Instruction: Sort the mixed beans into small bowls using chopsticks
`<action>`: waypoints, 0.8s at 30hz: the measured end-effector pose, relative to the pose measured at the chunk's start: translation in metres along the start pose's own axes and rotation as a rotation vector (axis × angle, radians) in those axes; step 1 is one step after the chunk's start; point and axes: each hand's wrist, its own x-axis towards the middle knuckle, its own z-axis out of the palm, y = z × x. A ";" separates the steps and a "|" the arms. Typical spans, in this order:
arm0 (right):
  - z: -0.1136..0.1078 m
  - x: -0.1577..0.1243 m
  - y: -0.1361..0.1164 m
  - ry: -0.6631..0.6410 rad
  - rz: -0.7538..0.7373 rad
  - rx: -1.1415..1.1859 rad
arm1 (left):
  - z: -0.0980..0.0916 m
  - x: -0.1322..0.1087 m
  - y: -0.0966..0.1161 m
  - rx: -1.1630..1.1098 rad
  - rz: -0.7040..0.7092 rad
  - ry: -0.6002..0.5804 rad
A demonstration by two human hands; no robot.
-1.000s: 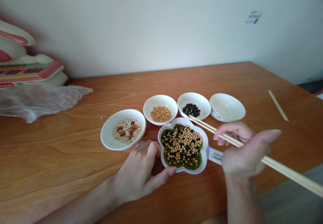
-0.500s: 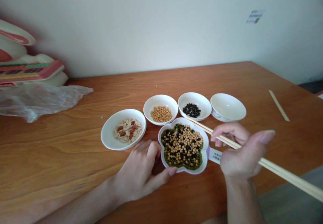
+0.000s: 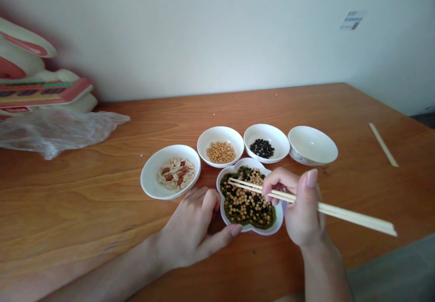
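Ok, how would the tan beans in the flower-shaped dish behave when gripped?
The tan beans look small and round, so probably apt to roll. Those curved sides may slip between thin chopsticks. Lying loose in the flower-shaped dish, neighbours would likely shift too.

Left hand [image 3: 188,231] curls loosely, thumb outstretched; right hand [image 3: 302,222] grips, thumb raised.

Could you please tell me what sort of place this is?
Probably a room indoors, perhaps in a home: a wooden table stands by a pale wall, and what looks like a toy sits at the picture's left.
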 end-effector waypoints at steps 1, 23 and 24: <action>0.001 0.000 -0.001 0.001 -0.005 -0.016 | 0.000 0.000 0.000 -0.001 0.000 0.001; 0.002 0.003 -0.004 0.040 -0.083 -0.129 | -0.003 -0.002 -0.001 -0.019 0.003 0.020; 0.003 0.003 -0.005 0.024 -0.084 -0.142 | -0.003 -0.001 -0.001 -0.020 0.005 0.022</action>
